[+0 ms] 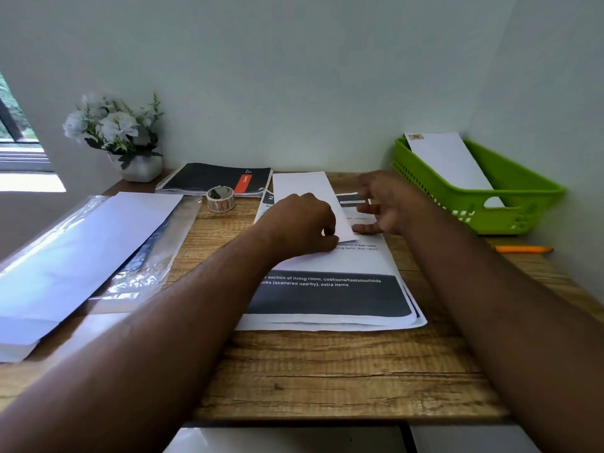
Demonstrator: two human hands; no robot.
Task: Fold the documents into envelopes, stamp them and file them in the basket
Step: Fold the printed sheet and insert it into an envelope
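Note:
A white envelope [304, 188] lies on a stack of printed documents [330, 289] in the middle of the wooden desk. My left hand [302, 223] pinches the envelope's near corner. My right hand [385, 204] hovers just right of the envelope, fingers spread, its thumb touching the paper beneath. A roll of stamps [220, 198] stands to the left of the envelope. The green basket [510, 197] sits at the right by the wall, with one stamped envelope [447, 161] leaning inside it.
A pack of white envelopes in clear plastic wrap [81, 250] lies at the left. A dark spiral notebook [212, 178] and a white flower pot [137, 165] stand at the back. An orange pencil [523, 249] lies near the basket.

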